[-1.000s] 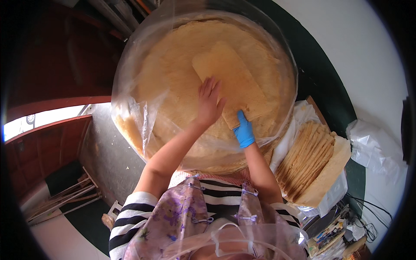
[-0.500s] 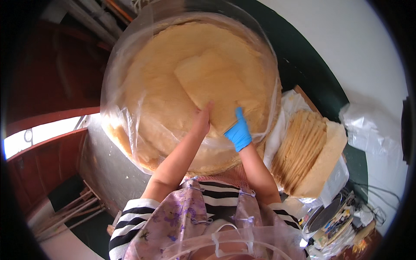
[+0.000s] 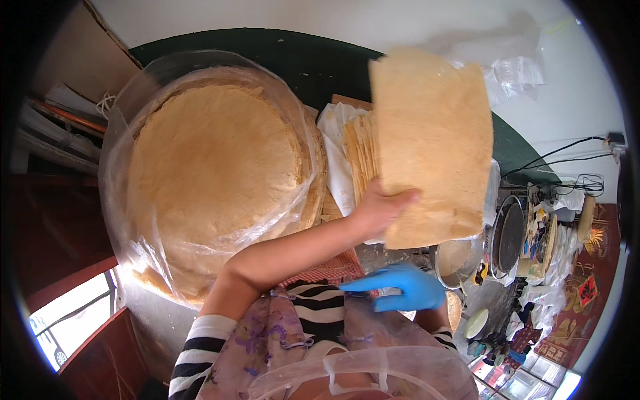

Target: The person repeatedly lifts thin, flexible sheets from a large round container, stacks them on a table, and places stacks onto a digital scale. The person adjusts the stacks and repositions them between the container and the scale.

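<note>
My bare left hand [image 3: 385,208] grips a folded tan flatbread [image 3: 437,143] by its left edge, the thumb lying on top. The flatbread hangs over a row of folded flatbreads [image 3: 359,150] and hides much of it. My right hand [image 3: 403,288], in a blue glove, is close to my apron, fingers stretched apart with nothing in them. To the left lies a tall stack of large round flatbreads [image 3: 213,153] inside a clear plastic bag [image 3: 180,60], its mouth pulled back around them.
White plastic [image 3: 337,150] lies between the two stacks. On the right stand a metal bowl [image 3: 460,257], a dark round pan [image 3: 510,233] and assorted clutter. A clear plastic bag [image 3: 513,77] rests by the white wall, and cables [image 3: 567,157] run along it.
My view has turned right. The folded flatbread has come off the round stack and over to the right in my left hand. My gloved right hand has drawn back toward my body.
</note>
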Demonstrator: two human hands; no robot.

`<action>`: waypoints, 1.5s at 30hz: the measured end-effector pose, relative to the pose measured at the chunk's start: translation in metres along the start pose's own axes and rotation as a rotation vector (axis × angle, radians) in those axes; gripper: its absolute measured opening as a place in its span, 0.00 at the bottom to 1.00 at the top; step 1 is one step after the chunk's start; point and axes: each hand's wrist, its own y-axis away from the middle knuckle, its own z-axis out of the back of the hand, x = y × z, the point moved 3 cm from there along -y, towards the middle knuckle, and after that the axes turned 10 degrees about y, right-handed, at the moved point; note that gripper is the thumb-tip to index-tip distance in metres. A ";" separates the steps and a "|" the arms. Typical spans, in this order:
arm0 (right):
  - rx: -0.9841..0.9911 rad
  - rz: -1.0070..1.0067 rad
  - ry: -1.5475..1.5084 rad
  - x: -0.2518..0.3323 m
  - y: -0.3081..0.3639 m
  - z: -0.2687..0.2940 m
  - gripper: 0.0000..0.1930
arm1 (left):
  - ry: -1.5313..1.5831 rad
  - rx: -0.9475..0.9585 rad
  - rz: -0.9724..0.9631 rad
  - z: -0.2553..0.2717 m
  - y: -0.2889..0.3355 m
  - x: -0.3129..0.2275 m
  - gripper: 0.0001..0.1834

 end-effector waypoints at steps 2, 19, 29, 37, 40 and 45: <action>-0.582 0.122 -0.131 0.013 0.029 0.019 0.23 | 0.120 -0.024 -0.010 -0.025 -0.025 0.036 0.14; -1.106 -0.556 0.857 -0.092 0.020 0.077 0.36 | -1.123 -0.379 -0.568 0.151 0.075 -0.029 0.17; -0.115 0.336 0.870 -0.041 -0.315 -0.046 0.20 | -1.759 -0.249 0.672 0.277 0.247 -0.010 0.13; -0.021 0.450 1.151 -0.074 -0.324 -0.135 0.44 | -1.433 -0.944 0.310 0.274 0.289 -0.020 0.16; 0.112 0.502 1.093 -0.079 -0.329 -0.139 0.38 | -1.262 -1.088 0.231 0.267 0.300 -0.026 0.22; 0.047 0.629 0.988 -0.077 -0.334 -0.144 0.20 | -1.359 -1.131 0.271 0.271 0.306 -0.037 0.26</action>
